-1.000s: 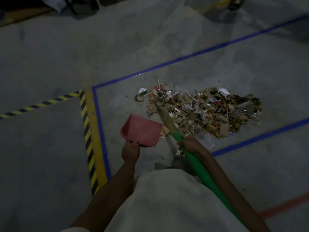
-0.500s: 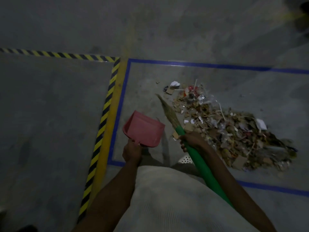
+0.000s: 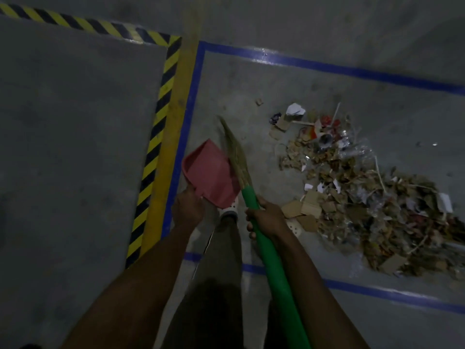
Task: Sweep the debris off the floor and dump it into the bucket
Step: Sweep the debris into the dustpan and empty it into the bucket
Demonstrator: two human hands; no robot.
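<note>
- Head view: left hand (image 3: 187, 210) curled round the handle of the red dustpan (image 3: 211, 175) — pan tilted, just left of the broom, its near corner overlapping a white shoe (image 3: 230, 210).
- Right hand (image 3: 266, 219) wrapped tight round the green broom (image 3: 274, 268) stick, close to the bristle end; straw bristles (image 3: 234, 152) pointing away, crossing the pan's right edge.
- Debris pile (image 3: 364, 197) — cardboard scraps, paper, clear plastic — heaped on the floor (image 3: 75, 147) to the right, inside the blue tape (image 3: 327, 66) rectangle, apart from the pan.
- Yellow-black hazard tape (image 3: 156, 137) along the rectangle's left side.
</note>
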